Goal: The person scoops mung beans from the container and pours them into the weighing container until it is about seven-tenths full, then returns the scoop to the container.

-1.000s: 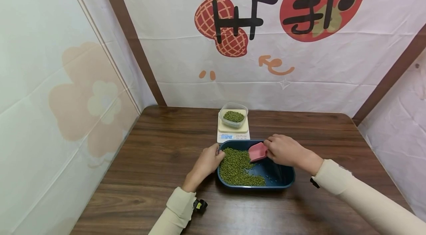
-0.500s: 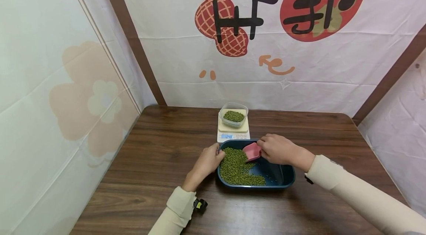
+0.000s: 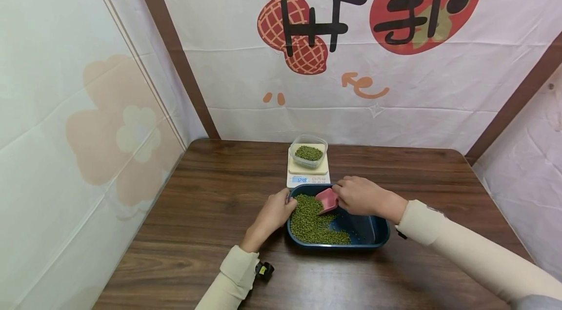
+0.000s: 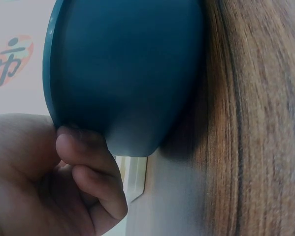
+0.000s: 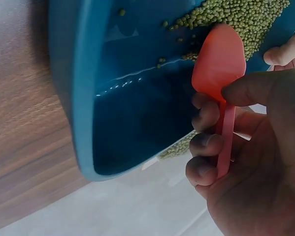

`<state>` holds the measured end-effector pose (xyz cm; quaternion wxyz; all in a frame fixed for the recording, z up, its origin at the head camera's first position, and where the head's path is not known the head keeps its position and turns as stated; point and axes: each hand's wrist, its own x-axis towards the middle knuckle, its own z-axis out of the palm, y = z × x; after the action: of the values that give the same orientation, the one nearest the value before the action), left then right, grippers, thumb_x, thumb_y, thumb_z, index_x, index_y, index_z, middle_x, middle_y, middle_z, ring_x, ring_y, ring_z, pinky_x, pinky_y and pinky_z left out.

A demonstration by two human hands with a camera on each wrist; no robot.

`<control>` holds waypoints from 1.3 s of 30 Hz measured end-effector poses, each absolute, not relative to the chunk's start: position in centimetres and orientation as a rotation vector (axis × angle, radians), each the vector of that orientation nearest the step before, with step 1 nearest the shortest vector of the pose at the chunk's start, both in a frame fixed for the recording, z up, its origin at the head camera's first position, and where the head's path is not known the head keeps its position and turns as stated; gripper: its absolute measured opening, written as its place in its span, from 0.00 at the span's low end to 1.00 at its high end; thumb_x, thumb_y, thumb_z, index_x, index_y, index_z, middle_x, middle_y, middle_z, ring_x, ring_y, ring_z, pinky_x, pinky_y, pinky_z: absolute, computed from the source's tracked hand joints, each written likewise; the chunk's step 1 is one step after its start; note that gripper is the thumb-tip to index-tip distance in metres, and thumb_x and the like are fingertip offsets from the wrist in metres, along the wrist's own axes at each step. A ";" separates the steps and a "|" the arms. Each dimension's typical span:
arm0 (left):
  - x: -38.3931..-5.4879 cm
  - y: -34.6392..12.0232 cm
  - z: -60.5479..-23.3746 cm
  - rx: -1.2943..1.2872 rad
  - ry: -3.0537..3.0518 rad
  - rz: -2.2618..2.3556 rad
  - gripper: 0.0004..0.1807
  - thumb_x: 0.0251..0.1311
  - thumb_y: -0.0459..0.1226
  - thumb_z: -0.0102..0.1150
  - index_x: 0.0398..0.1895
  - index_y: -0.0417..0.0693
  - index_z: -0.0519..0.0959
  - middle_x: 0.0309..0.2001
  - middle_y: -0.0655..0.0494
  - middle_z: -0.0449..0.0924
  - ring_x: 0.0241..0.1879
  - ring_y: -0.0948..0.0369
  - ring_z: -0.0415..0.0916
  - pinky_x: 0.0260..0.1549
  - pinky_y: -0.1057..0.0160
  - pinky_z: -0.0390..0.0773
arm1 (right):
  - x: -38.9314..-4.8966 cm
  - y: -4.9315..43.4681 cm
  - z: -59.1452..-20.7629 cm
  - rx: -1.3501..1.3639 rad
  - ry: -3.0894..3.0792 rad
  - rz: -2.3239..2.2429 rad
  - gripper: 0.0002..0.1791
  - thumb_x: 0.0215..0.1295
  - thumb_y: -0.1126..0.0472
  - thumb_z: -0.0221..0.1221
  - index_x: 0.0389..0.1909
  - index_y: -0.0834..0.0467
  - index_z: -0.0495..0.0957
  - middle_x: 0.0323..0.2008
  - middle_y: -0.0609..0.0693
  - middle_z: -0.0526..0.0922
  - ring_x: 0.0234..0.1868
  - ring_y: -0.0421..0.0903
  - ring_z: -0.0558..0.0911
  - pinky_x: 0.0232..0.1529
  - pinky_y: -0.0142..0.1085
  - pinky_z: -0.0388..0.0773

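Note:
My right hand (image 3: 357,196) grips the handle of a pink scoop (image 5: 220,59), fingers curled round it and thumb near the base of its bowl. In the head view the scoop's front edge meets the green mung beans (image 3: 307,224), heaped over the left part of a dark blue tray (image 3: 382,232). At the tray's far left corner, my left hand (image 3: 274,210) pinches the rim. The left wrist view shows that hand's curled fingers (image 4: 95,177) against the tray's outer wall (image 4: 127,73). How many beans are in the scoop I cannot tell.
Just behind the tray, a kitchen scale (image 3: 294,181) with a lit display bears a clear plastic container (image 3: 324,150) holding some green beans. All stand on a brown wooden table (image 3: 210,203). A printed white cloth (image 3: 237,81) hangs behind the table.
The right hand has moved left with the pink scoop, from the tray's middle to the edge of the bean heap. My left hand stays on the rim.

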<state>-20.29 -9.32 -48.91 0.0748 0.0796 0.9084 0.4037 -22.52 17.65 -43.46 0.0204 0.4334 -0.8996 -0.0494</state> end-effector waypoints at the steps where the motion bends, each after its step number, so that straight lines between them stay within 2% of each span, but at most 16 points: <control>1: -20.3 -9.3 -48.9 0.238 2.728 1.209 0.10 0.74 0.38 0.50 0.31 0.48 0.70 0.19 0.59 0.69 0.14 0.63 0.67 0.17 0.65 0.67 | -22.6 17.6 -43.5 1.346 -2.795 -0.153 0.06 0.74 0.60 0.62 0.40 0.59 0.82 0.30 0.50 0.82 0.36 0.49 0.84 0.47 0.48 0.83; 6: -20.4 -9.3 -48.8 0.247 2.729 1.209 0.10 0.74 0.37 0.50 0.31 0.48 0.69 0.19 0.58 0.69 0.14 0.63 0.68 0.16 0.64 0.67 | -22.6 17.2 -43.4 1.346 -2.808 -0.136 0.06 0.73 0.60 0.62 0.38 0.58 0.81 0.29 0.50 0.81 0.34 0.49 0.83 0.41 0.47 0.82; 10: -20.4 -9.2 -48.8 0.252 2.721 1.213 0.10 0.74 0.37 0.50 0.31 0.48 0.69 0.19 0.58 0.69 0.13 0.62 0.68 0.16 0.64 0.68 | -22.7 16.9 -43.5 1.358 -2.802 -0.130 0.06 0.72 0.61 0.62 0.41 0.60 0.82 0.30 0.51 0.82 0.34 0.49 0.84 0.38 0.45 0.82; 18: -20.3 -9.2 -48.7 0.257 2.723 1.212 0.10 0.74 0.37 0.50 0.31 0.48 0.68 0.19 0.58 0.68 0.14 0.62 0.67 0.16 0.65 0.67 | -22.6 16.1 -43.7 1.373 -2.844 -0.143 0.09 0.74 0.59 0.61 0.46 0.61 0.82 0.32 0.50 0.83 0.35 0.48 0.84 0.39 0.44 0.82; 22: -20.6 -9.3 -49.3 0.256 2.732 1.200 0.10 0.73 0.38 0.50 0.30 0.49 0.69 0.19 0.58 0.69 0.15 0.62 0.69 0.18 0.62 0.69 | -22.4 15.6 -43.7 1.363 -2.890 -0.140 0.11 0.75 0.59 0.61 0.50 0.62 0.82 0.34 0.51 0.84 0.37 0.48 0.85 0.39 0.43 0.82; 29: -21.9 -9.9 -52.1 0.319 2.745 1.249 0.10 0.73 0.39 0.51 0.31 0.50 0.69 0.19 0.57 0.70 0.14 0.60 0.70 0.14 0.61 0.69 | -22.4 14.6 -43.9 1.347 -3.011 -0.077 0.13 0.78 0.59 0.58 0.55 0.61 0.81 0.37 0.51 0.84 0.38 0.47 0.84 0.39 0.43 0.81; 34: -22.5 -9.9 -53.3 0.324 2.745 1.253 0.10 0.73 0.40 0.51 0.32 0.49 0.70 0.19 0.57 0.71 0.14 0.60 0.71 0.13 0.61 0.69 | -22.3 13.9 -43.9 1.365 -3.073 -0.060 0.11 0.79 0.59 0.58 0.54 0.61 0.79 0.33 0.49 0.81 0.33 0.44 0.81 0.35 0.42 0.76; 39: -22.4 -10.0 -53.0 0.311 2.740 1.250 0.09 0.73 0.40 0.51 0.32 0.49 0.70 0.19 0.56 0.71 0.14 0.60 0.71 0.13 0.61 0.70 | -22.3 13.7 -44.0 1.372 -3.109 -0.027 0.08 0.80 0.60 0.57 0.51 0.60 0.77 0.32 0.47 0.78 0.33 0.43 0.79 0.37 0.42 0.75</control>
<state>-22.40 -10.00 -52.97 0.0571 0.1025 0.9035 0.4123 -22.32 13.71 -44.03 -0.1280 0.4003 -0.9074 -0.0079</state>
